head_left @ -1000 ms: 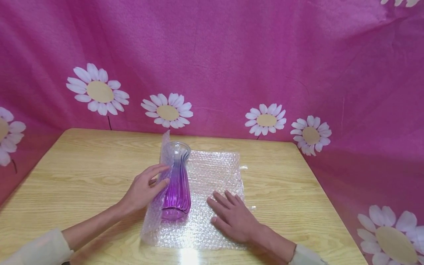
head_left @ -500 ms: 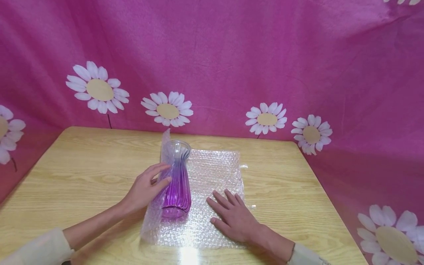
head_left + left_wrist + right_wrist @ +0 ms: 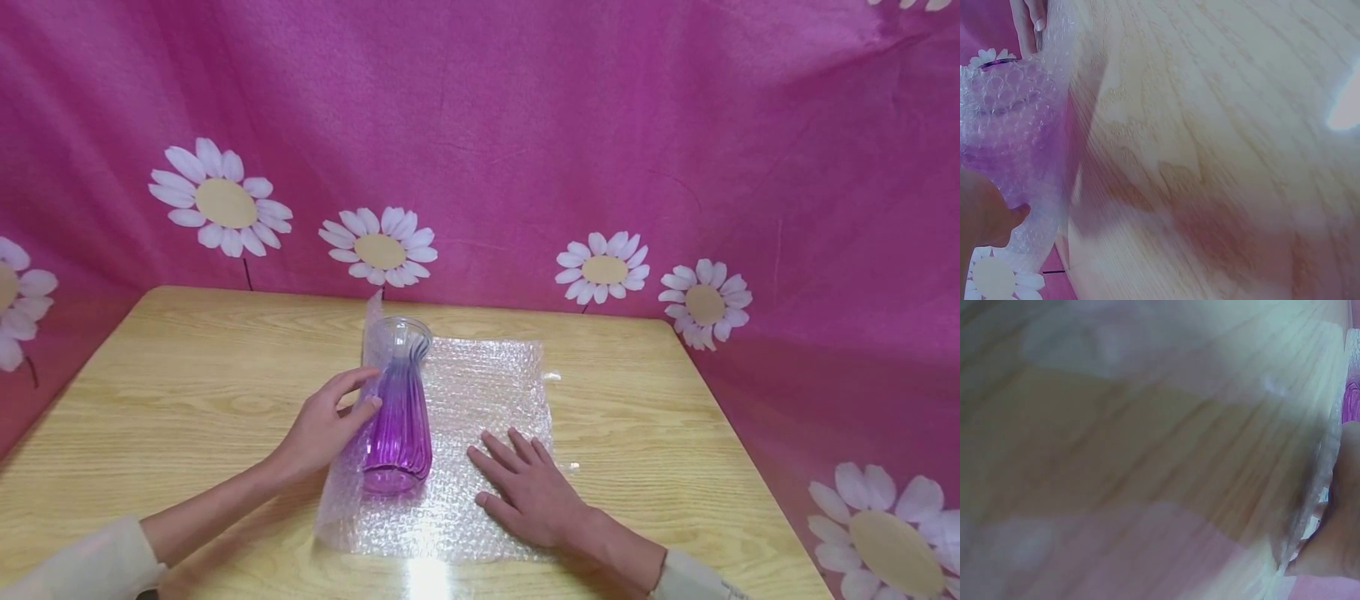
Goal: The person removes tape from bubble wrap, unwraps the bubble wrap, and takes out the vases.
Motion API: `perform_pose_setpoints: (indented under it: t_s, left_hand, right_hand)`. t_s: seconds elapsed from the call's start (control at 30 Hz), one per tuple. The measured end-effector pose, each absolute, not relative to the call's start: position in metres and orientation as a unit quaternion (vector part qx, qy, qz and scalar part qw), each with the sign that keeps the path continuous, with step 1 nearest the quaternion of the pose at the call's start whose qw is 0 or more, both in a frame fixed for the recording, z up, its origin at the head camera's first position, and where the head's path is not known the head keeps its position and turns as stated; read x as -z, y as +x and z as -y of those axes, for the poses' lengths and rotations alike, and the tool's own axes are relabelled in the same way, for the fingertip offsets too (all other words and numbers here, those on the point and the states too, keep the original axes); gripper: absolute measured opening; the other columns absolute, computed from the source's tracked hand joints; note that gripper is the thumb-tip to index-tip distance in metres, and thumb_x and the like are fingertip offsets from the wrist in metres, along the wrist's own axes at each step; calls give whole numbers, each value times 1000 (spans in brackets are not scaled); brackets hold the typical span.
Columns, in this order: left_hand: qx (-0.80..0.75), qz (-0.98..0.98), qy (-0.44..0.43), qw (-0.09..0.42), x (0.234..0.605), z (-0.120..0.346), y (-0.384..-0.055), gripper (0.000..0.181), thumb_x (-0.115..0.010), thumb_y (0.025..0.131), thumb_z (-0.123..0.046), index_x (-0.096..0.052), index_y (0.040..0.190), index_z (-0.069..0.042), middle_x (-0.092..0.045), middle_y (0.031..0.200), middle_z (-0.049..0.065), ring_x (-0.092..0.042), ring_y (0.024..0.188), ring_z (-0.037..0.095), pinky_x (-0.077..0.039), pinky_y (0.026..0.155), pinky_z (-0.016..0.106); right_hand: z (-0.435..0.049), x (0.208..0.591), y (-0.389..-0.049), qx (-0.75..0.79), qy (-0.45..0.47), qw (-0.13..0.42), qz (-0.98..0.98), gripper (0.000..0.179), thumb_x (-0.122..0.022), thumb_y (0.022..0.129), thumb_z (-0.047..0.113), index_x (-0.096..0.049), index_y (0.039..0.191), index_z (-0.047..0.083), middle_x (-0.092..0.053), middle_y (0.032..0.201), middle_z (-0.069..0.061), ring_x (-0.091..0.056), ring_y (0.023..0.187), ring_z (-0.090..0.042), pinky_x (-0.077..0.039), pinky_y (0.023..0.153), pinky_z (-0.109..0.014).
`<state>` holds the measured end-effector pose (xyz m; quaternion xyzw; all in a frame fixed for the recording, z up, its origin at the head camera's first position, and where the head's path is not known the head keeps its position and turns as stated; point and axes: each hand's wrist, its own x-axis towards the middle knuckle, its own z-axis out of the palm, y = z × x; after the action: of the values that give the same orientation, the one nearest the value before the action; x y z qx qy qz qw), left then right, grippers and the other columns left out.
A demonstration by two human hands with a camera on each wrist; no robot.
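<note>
A ribbed glass vase (image 3: 400, 417), clear at the neck and deep purple at the base, lies on a sheet of bubble wrap (image 3: 487, 383) with its mouth toward the far side. The sheet's left part is raised in a flap along the vase's left side. My left hand (image 3: 327, 423) grips this flap, thumb and fingers curved at the vase's side; the left wrist view shows the hand (image 3: 985, 209) over wrap that covers the purple glass. Flat on the sheet's right part, with fingers spread, rests my right hand (image 3: 531, 492).
The wooden table (image 3: 225, 358) extends around the sheet. Small clear tape tabs (image 3: 552, 376) stick out from the sheet's right edge. A pink curtain (image 3: 495, 150) with white daisies hangs behind the table and along its sides.
The vase and the raised flap have shifted slightly left, and my left fingertips have moved a little left with them. My right hand stays in place.
</note>
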<state>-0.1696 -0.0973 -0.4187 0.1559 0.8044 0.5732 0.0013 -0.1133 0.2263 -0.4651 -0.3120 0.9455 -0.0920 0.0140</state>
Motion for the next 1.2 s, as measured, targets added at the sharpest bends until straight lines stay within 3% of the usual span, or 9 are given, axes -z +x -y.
perform_pose_setpoints:
  t_s: [0.6,1.2]
  left_hand:
    - [-583,-803,121,-11,420,112,-169,44,-61,95,-2,-51,138,2,-52,140,26,-45,132,42,-47,102,50]
    - [-593,-799,102,-10,429,128,-171,54,-55,93,7,-38,144,7,-42,146,29,-44,132,46,-39,109,53]
  right_hand:
    - [-226,466,-113,96,-313,12,-945,59,-41,104,50,-36,156,22,-29,161,-7,-22,145,-45,-18,114,-66]
    - [-226,463,-113,100,-316,11,-944,59,-43,103,48,-37,156,22,-30,160,-7,-23,144,-46,-18,113,-67]
